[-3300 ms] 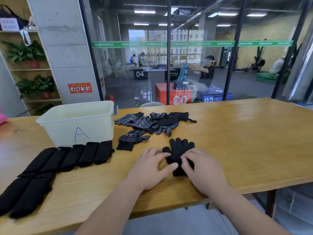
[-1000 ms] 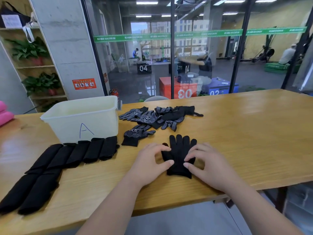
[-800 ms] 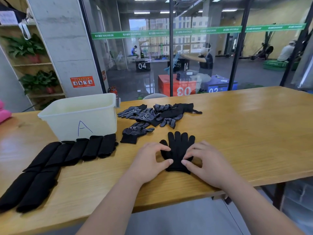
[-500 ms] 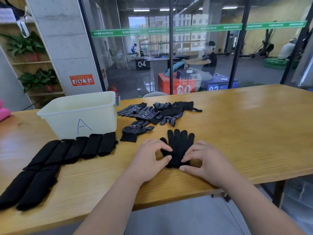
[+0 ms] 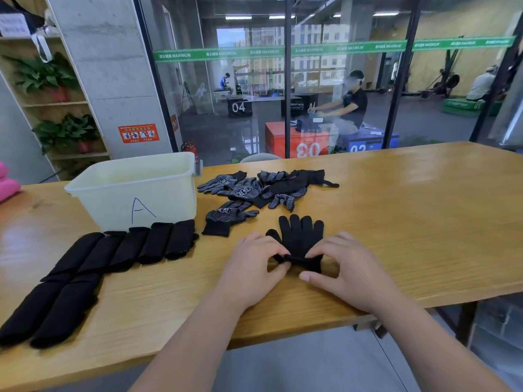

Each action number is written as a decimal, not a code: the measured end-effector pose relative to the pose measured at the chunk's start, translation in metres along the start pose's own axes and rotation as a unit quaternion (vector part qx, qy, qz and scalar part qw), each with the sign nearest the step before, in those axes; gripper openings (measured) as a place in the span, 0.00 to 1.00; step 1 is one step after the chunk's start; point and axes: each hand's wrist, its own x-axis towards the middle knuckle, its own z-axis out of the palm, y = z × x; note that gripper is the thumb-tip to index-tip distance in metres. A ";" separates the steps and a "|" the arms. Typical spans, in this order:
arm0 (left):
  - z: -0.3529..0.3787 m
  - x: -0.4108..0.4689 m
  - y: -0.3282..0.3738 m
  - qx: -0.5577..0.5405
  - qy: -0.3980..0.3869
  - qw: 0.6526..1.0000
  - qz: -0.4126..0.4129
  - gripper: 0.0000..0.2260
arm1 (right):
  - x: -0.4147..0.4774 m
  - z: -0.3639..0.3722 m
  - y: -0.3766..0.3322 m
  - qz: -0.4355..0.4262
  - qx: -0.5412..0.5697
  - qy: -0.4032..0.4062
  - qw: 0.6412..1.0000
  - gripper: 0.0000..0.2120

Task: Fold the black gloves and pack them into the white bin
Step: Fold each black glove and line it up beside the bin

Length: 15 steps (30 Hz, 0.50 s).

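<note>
Bright, even light from ceiling strips (image 5: 242, 17) sheens the table (image 5: 424, 222) (edges bow, wide-angle); focus sharp.

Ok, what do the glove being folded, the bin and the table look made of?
The glove looks like matte black knit fabric; its cuff bunches softly. The bin: smooth, slightly translucent white plastic. The table: wood or wood veneer, visible grain, glossy reflections.

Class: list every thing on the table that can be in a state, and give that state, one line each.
Glove: flat, fingers spread, cuff end folded up.
Left hand: pinches the cuff fold.
Right hand: pinches the cuff fold.
Bin: upright, lidless.
Folded gloves: folded, lined up outside the bin.
Pile: unfolded, heaped.
Dotted glove: unfolded, lying alone.
</note>
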 end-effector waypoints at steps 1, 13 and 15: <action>0.000 0.000 0.000 -0.005 0.006 1.000 -0.006 0.07 | 0.001 0.000 0.000 0.004 -0.004 -0.009 1.000 0.21; -0.003 0.000 0.001 -0.144 -0.019 0.982 -0.123 0.13 | 0.005 -0.005 0.003 0.140 0.205 -0.016 0.968 0.16; -0.004 -0.001 0.003 -0.143 -0.016 0.982 -0.126 0.14 | 0.007 -0.004 0.001 0.145 0.194 -0.019 0.970 0.19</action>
